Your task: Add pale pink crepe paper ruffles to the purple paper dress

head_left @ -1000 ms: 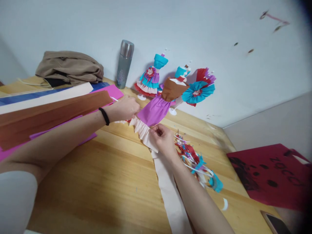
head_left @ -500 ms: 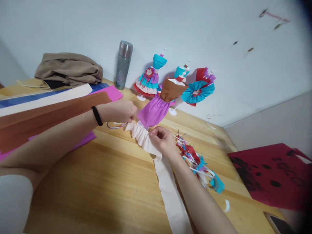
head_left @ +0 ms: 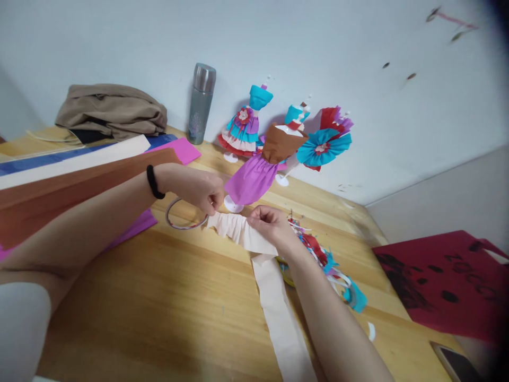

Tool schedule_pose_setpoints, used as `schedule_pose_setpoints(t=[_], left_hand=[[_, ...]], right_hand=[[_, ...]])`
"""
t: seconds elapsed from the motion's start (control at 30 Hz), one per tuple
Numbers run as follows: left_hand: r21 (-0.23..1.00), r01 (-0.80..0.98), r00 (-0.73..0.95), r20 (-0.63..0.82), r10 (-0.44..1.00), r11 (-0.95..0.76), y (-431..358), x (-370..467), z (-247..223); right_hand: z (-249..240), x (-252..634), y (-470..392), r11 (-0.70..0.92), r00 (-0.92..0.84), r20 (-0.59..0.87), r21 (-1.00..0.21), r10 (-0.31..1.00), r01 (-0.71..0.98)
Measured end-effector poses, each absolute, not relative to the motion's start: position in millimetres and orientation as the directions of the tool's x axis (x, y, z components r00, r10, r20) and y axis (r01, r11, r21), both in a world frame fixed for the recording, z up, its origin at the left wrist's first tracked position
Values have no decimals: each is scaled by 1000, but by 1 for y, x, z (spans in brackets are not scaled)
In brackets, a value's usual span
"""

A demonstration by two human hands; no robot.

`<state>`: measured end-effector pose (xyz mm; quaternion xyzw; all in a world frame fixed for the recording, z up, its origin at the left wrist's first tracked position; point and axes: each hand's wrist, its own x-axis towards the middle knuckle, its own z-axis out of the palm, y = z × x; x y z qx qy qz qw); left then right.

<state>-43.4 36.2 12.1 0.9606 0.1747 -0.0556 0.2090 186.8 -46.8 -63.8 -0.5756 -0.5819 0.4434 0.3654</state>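
Left hand [head_left: 207, 193]: fingers pinched on the gathered end of a pale paper strip [head_left: 234, 228]; a touch nearer the person than a second ago.

Right hand [head_left: 272, 225]: fingers closed on the same strip's upper edge, slightly farther right than before.

Pale paper strip: ruffled part stretched between the hands, above the worktop [head_left: 159, 307], formerly slanting steeply, now closer to level; flat length running to the near side, beside the right forearm.

Thin ring [head_left: 177, 227]: below the left wrist, mostly hidden earlier, now plain to me.

White base [head_left: 234, 206]: under the purple skirt [head_left: 251, 180], covered a second ago, now showing.

Yellow-edged item [head_left: 286, 271]: newly visible by the right wrist; kind unclear.

Unchanged: tiered dress [head_left: 242, 127] and grey bottle [head_left: 200, 106] at the wall; coloured scraps [head_left: 336, 270] right of the right hand; red bag [head_left: 441, 286] farther right.
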Motion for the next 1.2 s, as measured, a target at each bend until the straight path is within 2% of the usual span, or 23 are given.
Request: schedule_pose_setpoints(t=[0.1,0.23,0.37,0.73,1.03,1.2], left_hand=[[514,312,950,-161,267,-799,51,-44,-3],[525,347,931,-94,353,-777,69,-41,-23],[560,350,927,-93,363,-751,77,-42,-31],[680,315,942,-142,303,-662,79,-46,-28],[787,316,945,-214,246,-529,70,-54,-13],[798,311,948,-223,226,-517,68,-58,-9]], right_hand=[[-63,189,-47,-91,-77,-124,-937,989,337],[-68,192,-44,-106,-54,-133,-931,990,350],[-71,194,-42,-106,-37,-129,-923,991,371],[-58,196,-47,-124,-86,-169,-915,982,384],[-45,196,-54,-149,-161,-206,-939,965,310],[-41,196,-57,-166,-164,-225,-937,961,308]])
